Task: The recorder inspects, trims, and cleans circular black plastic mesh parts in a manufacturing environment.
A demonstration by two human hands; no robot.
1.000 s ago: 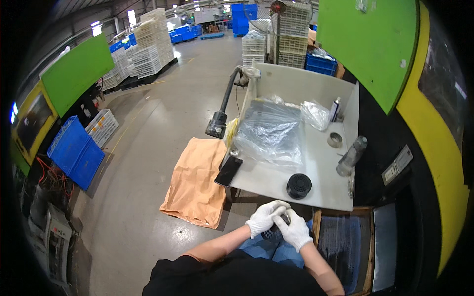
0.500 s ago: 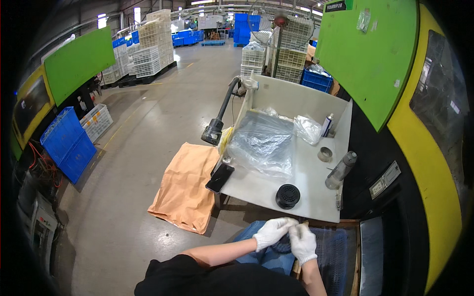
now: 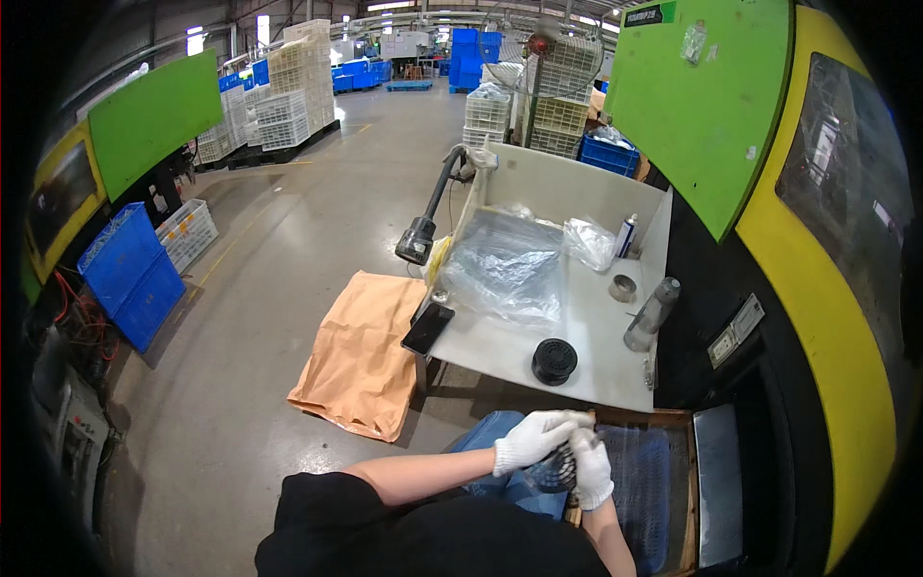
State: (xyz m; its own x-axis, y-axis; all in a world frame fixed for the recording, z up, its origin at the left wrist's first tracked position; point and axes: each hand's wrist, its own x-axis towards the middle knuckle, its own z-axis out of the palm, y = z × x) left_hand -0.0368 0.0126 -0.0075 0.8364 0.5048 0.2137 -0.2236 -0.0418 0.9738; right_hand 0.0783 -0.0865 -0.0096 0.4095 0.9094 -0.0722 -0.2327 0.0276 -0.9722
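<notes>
A round black plastic part with rows of holes [image 3: 554,471] is held over my lap, between my two white-gloved hands. My left hand [image 3: 538,440] is closed over its upper side, the fingers pointing right. Gripping the right edge is my right hand [image 3: 590,471], its fingertips meeting those of the left. Whether a smaller piece sits between the fingertips cannot be made out. A similar black round part [image 3: 555,362] rests on the front of the white worktable [image 3: 490,370], just beyond my hands.
On the table lie clear plastic sheeting [image 3: 505,264], a phone [image 3: 428,329], a tape roll [image 3: 622,288], a grey bottle [image 3: 652,315] and a spray can [image 3: 626,236]. A brown paper sack [image 3: 361,356] stands left. A blue mesh-like tray [image 3: 639,500] is at my right, beside a green-yellow machine [image 3: 817,260].
The black part in my hands has turned so that its holed face shows more. My left hand has shifted slightly up over it, and the view has moved a little.
</notes>
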